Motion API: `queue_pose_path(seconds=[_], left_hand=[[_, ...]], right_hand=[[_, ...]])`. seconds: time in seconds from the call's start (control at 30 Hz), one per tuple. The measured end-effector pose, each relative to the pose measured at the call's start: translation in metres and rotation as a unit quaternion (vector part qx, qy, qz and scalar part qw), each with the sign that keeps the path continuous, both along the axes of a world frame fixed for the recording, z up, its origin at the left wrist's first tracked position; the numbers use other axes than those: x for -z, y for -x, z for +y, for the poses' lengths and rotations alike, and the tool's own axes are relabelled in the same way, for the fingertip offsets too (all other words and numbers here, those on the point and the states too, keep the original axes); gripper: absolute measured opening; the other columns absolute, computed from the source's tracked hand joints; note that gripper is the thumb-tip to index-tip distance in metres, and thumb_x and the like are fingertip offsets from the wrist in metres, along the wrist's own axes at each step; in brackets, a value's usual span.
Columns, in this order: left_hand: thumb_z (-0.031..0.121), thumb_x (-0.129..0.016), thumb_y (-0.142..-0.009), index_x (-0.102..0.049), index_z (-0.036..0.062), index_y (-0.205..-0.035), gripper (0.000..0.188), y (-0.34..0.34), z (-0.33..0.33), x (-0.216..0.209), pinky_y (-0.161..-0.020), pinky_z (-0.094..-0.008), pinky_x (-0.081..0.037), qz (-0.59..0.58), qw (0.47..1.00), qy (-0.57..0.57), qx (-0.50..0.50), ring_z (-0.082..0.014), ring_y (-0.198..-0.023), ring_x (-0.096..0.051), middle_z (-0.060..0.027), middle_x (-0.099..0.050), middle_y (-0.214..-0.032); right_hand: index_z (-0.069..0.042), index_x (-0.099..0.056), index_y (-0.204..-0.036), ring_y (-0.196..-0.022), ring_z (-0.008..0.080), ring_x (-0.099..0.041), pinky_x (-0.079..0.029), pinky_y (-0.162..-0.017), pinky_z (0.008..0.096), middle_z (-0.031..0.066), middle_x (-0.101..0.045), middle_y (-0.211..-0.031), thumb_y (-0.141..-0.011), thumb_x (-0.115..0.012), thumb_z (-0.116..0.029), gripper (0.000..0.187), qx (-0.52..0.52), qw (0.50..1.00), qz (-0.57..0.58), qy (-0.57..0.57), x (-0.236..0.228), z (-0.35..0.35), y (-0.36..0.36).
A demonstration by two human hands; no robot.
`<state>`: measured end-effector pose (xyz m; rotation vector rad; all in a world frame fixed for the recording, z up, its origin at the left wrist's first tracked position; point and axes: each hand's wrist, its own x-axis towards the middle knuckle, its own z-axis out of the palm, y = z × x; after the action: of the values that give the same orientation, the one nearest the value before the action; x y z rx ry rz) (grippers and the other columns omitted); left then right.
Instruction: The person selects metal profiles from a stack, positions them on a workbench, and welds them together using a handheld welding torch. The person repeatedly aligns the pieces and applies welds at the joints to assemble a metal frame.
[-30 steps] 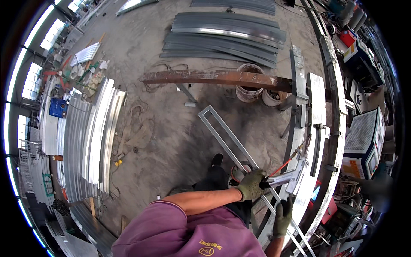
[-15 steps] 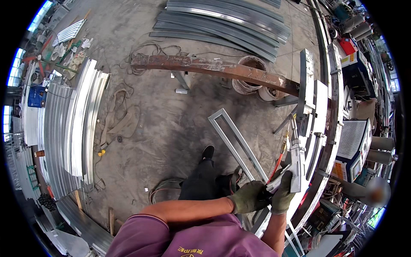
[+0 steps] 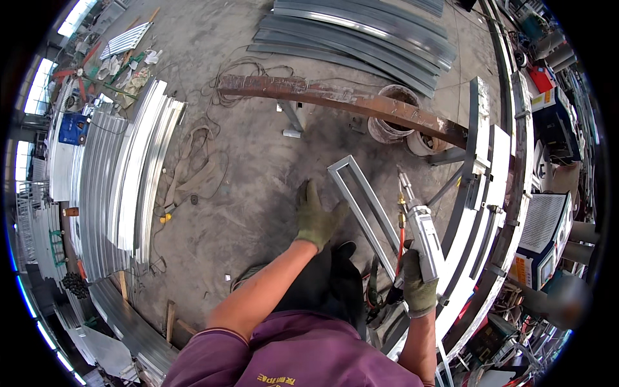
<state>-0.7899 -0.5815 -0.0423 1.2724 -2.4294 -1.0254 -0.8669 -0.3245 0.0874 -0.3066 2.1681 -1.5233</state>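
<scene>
My gloved right hand (image 3: 418,284) is closed round the grip of a silver welding gun (image 3: 424,233), whose narrow nozzle points away from me. Near its nozzle are a brass-coloured fitting and a red hose (image 3: 402,233). My left hand (image 3: 319,216), in an olive-green glove, reaches out over the floor with its fingers spread and holds nothing. Just right of it is the closed end of a narrow rectangular metal frame (image 3: 353,182). The frame's near end runs back toward my right hand, where the gun and glove partly hide it.
A rusty steel beam (image 3: 322,93) crosses ahead, with dirty buckets (image 3: 387,132) by its right end. Long metal profiles (image 3: 478,129) lie along a rail at the right, beside machine cabinets (image 3: 543,226). Stacked metal sheets (image 3: 97,187) lie left; more profiles (image 3: 354,39) lie far ahead.
My left hand has left the gun and moved forward and left, its fingers opening. The gun, still in my right hand, has swung so its nozzle points forward and left. The view has shifted.
</scene>
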Motion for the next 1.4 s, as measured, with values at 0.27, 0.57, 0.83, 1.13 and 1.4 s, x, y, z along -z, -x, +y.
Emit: queue_pose_path(seconds=[0.27, 0.57, 0.83, 1.13, 1.4], left_hand=[[0.054, -0.088, -0.082, -0.031, -0.0039, -0.164, 0.115, 0.047, -0.023, 0.026, -0.131, -0.0493, -0.027, -0.010, 0.998, -0.055, 0.030, -0.0430, -0.159, -0.030, -0.0307, -0.035, -0.167], [0.024, -0.089, -0.083, -0.044, -0.0079, -0.151, 0.087, 0.050, -0.015, 0.043, -0.119, -0.0492, -0.042, 0.104, 0.992, -0.049, 0.050, -0.0467, -0.139, -0.053, -0.0306, -0.055, -0.147], [0.017, -0.087, -0.083, -0.041, -0.0098, -0.151, 0.087, 0.048, -0.020, 0.050, -0.118, -0.0496, -0.044, 0.134, 0.988, -0.056, 0.053, -0.0480, -0.136, -0.055, -0.0311, -0.055, -0.147], [0.014, -0.085, -0.083, -0.039, -0.0105, -0.152, 0.087, 0.052, -0.014, 0.056, -0.120, -0.0500, -0.041, 0.157, 0.985, -0.057, 0.042, -0.0489, -0.139, -0.053, -0.0330, -0.052, -0.149], [0.018, -0.086, -0.083, -0.038, -0.0091, -0.153, 0.090, 0.052, -0.013, 0.057, -0.123, -0.0517, -0.038, 0.136, 0.989, -0.046, 0.046, -0.0497, -0.144, -0.048, -0.0327, -0.050, -0.153]], right_hand=[[-0.001, -0.072, -0.119, -0.077, 0.0166, -0.069, -0.055, -0.067, 0.0350, 0.0066, -0.073, -0.089, -0.104, -0.071, -0.012, 0.018, -0.031, 0.998, 0.041, -0.029, -0.018, -0.037, -0.011], [-0.004, -0.077, -0.117, -0.091, 0.0354, -0.078, -0.058, -0.089, 0.0445, 0.0151, -0.079, -0.097, -0.099, -0.076, -0.016, 0.022, -0.014, 0.991, 0.089, -0.095, 0.011, -0.096, -0.023], [-0.003, -0.077, -0.112, -0.084, 0.0371, -0.077, -0.059, -0.071, 0.0430, 0.0171, -0.078, -0.093, -0.099, -0.076, -0.019, 0.020, -0.032, 0.981, 0.119, -0.148, 0.012, -0.132, -0.026], [-0.004, -0.077, -0.110, -0.083, 0.0374, -0.075, -0.059, -0.074, 0.0433, 0.0165, -0.077, -0.093, -0.097, -0.077, -0.017, 0.019, -0.012, 0.981, 0.099, -0.167, 0.011, -0.138, -0.034], [-0.005, -0.076, -0.109, -0.084, 0.0362, -0.075, -0.059, -0.075, 0.0436, 0.0149, -0.077, -0.093, -0.096, -0.078, -0.016, 0.017, -0.013, 0.978, 0.080, -0.191, 0.011, -0.139, -0.042]])
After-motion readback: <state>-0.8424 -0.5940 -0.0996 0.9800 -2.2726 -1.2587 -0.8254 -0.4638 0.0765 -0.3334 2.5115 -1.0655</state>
